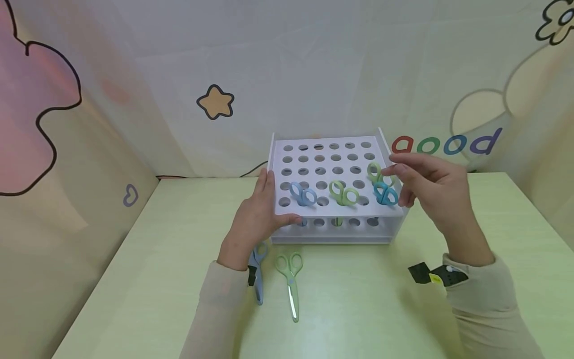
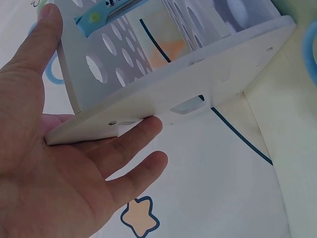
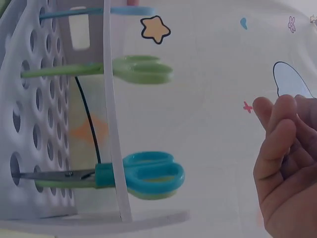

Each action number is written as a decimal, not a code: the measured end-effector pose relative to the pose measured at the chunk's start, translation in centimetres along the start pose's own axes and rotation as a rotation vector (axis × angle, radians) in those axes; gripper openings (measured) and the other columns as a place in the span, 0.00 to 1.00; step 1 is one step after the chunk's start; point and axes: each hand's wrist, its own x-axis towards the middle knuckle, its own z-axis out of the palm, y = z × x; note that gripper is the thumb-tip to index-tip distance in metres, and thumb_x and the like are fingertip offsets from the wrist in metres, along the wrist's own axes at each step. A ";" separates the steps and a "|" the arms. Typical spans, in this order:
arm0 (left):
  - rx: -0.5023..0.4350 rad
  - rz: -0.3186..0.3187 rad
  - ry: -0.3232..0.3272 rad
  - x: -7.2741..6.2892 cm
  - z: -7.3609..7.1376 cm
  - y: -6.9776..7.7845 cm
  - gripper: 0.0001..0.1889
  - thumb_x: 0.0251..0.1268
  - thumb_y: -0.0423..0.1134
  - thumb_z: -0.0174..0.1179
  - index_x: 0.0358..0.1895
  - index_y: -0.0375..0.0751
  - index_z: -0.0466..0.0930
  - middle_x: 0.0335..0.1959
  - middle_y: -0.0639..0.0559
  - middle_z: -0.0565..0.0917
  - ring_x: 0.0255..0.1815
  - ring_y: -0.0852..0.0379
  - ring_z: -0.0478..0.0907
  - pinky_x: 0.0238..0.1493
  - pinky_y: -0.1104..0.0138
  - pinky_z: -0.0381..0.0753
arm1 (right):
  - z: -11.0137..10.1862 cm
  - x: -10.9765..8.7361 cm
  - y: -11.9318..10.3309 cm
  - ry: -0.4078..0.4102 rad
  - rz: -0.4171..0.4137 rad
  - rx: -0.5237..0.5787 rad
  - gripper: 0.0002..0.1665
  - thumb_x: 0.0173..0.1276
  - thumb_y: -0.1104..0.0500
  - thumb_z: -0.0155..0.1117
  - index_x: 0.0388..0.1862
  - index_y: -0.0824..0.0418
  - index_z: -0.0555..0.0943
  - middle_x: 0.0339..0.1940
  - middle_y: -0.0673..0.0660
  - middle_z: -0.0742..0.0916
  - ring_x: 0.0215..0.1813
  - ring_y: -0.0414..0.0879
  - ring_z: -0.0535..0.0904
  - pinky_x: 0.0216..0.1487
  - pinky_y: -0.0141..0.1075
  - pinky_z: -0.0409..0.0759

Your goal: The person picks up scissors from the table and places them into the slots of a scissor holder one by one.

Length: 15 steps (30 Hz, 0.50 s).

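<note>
My left hand [image 1: 255, 219] grips the left side of a white rack [image 1: 336, 239] with rows of round holes, thumb at the front and fingers along the outer wall. My right hand [image 1: 435, 189] is beside the rack's right end, fingers bent and holding nothing; the right wrist view shows it apart from the handles. Handles up in the rack stand light blue scissors [image 1: 303, 194], light green scissors [image 1: 344, 193], teal scissors [image 3: 153, 173] and, just behind these, another green pair [image 1: 373, 173].
On the table [image 1: 350, 309] before the rack lie green scissors [image 1: 291, 284] and blue scissors [image 1: 258, 279], the latter partly hidden by my left wrist. A printed cloth [image 1: 314, 60] hangs behind, and a dark cable [image 1: 253, 169] runs behind the rack.
</note>
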 end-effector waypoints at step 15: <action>0.014 -0.010 -0.022 0.1 -0.1 -0.3 0.66 0.53 0.64 0.73 0.82 0.35 0.39 0.83 0.44 0.38 0.28 0.47 0.77 0.31 0.60 0.74 | 2.6 -1.3 0.4 -0.160 0.036 -0.008 0.13 0.73 0.69 0.62 0.54 0.68 0.85 0.36 0.56 0.90 0.20 0.48 0.78 0.26 0.32 0.78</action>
